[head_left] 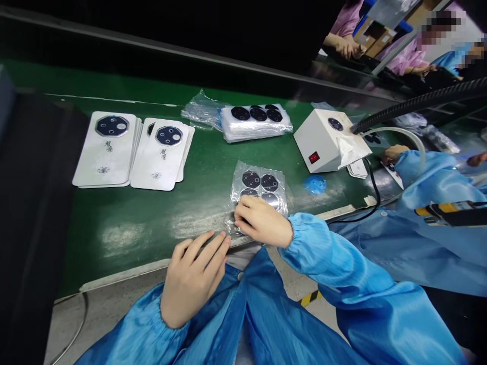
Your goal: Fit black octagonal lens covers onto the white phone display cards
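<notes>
A clear plastic bag [281,177] with several round black camera-lens pieces [270,182] showing through lies flat near the table's front edge. Curled over its lower part is my right hand [264,220], with its fingers closed on the plastic; the fingertips are partly hidden. My left hand [196,276] rests at the table edge beside the bag's lower left corner, its fingers stretched out and holding nothing. Further left, white phone-back-shaped cards [108,157] with dark camera patches are stacked, and a second stack [160,162] overlaps them.
Behind the bag lies a plastic-wrapped pack [251,129] with black discs on top. A white box with a red switch [319,144] stands to the right, near a blue film scrap [315,184] and a black cable [375,187]. A co-worker's blue sleeve [437,172] reaches in at right.
</notes>
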A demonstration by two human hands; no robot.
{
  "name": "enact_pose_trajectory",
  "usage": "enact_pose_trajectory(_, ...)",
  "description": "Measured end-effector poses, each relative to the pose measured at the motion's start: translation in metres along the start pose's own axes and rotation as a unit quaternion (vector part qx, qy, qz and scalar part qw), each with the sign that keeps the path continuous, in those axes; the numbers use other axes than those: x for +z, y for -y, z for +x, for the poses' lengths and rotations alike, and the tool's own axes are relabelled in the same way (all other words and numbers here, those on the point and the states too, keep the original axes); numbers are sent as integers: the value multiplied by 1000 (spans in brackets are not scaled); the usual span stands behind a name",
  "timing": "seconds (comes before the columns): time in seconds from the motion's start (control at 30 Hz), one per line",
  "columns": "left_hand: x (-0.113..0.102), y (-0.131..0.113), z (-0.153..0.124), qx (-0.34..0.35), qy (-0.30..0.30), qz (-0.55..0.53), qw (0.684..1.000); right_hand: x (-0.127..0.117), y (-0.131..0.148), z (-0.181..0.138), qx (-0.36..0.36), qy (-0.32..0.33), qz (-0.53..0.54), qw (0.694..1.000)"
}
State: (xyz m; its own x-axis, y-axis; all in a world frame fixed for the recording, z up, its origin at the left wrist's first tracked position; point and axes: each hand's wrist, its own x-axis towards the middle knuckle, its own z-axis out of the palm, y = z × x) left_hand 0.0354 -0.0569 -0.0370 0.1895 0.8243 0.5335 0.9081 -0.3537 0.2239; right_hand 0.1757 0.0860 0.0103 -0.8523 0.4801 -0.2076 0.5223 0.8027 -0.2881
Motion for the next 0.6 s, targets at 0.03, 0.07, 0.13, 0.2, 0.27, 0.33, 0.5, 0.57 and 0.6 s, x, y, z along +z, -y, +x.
enact_pose_trajectory(0.03, -1, 1, 0, 3, 1, 0, 1000, -1, -4, 0, 0, -4, -4, 1000)
enact_pose_trajectory(0.07, -2, 2, 1, 6, 5, 3, 1000, -1, -8, 0, 0, -8, -7, 1000)
enact_pose_trajectory(0.13, -4, 5, 1, 10, 12, 12, 1000, -2, -15, 1, -2, -18, -12, 1000)
enact_pose_trajectory(0.2, -7, 8, 1, 9, 18, 23, 1000, -2, -22, 4, -5, -29, -13, 999)
enact_pose_trajectory(0.27, -9, 10, 3, 4, 18, 26, 999, 0, -27, 8, -8, -41, -14, 999)
enact_pose_trajectory(0.33, -10, 10, 7, 2, 9, 22, 1000, 2, -28, 11, -11, -52, -23, 998)
enact_pose_trajectory(0.5, 6, 7, 13, 75, -39, 8, 996, 7, -24, 13, -22, -58, -78, 995)
enact_pose_trajectory(0.57, 24, 10, 12, 152, -45, -11, 987, 10, -26, 14, -22, -62, -98, 993)
enact_pose_trajectory(0.6, 33, 13, 11, 176, -59, -21, 982, 11, -28, 15, -22, -64, -103, 992)
